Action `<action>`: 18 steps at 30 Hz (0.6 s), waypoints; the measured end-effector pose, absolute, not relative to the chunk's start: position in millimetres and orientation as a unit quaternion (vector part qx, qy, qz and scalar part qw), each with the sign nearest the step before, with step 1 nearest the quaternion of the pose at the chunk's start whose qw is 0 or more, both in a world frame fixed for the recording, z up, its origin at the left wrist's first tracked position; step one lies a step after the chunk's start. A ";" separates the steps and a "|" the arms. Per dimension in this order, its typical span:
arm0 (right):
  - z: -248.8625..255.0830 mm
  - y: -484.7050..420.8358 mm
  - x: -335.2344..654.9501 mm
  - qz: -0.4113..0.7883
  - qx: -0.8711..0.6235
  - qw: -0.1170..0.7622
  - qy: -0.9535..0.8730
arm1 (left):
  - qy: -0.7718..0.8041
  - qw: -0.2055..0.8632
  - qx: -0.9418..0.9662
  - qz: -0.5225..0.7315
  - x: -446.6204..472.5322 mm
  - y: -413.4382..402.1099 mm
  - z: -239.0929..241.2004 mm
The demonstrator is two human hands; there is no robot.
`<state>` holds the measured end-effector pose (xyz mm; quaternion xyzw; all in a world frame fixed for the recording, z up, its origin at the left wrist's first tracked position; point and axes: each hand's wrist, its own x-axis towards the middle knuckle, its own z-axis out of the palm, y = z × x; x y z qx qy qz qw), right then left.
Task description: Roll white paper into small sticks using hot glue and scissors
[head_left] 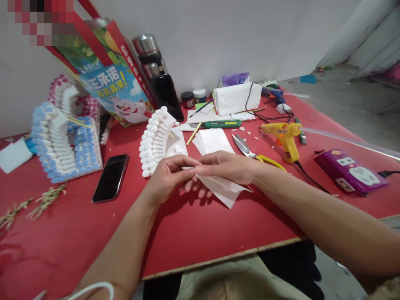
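My left hand and my right hand meet above the front of the red table, fingertips touching. Between them is a thin white sheet, its loose corner hanging below my right palm. The thumbs press together at the sheet's edge; some fingers are hidden behind. Just beyond my left hand stands a white curved stair model with rounded white pieces along its side. A stack of white paper sheets lies past my fingers. Yellow-handled scissors rest open beyond my right hand.
A yellow glue gun and purple power strip are at right, cables trailing. A green utility knife lies behind the paper. On the left are a black phone, a blue stair model and a shopping bag.
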<state>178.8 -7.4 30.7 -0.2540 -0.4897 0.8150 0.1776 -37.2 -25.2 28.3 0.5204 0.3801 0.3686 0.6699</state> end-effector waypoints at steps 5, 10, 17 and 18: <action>28.8 -6.3 179.0 0.737 -0.319 0.153 -0.576 | 0.432 0.609 0.569 0.344 -33.9 -25.5 29.1; 28.1 -2.3 181.5 0.660 -0.374 0.156 -0.633 | 0.464 0.563 0.622 0.284 -34.9 -26.3 28.6; 32.1 -2.8 182.4 0.692 -0.390 0.145 -0.590 | 0.430 0.475 0.735 0.223 -36.1 -28.2 26.5; 33.4 -2.9 182.3 0.710 -0.393 0.139 -0.568 | 0.424 0.468 0.746 0.213 -36.5 -28.4 26.6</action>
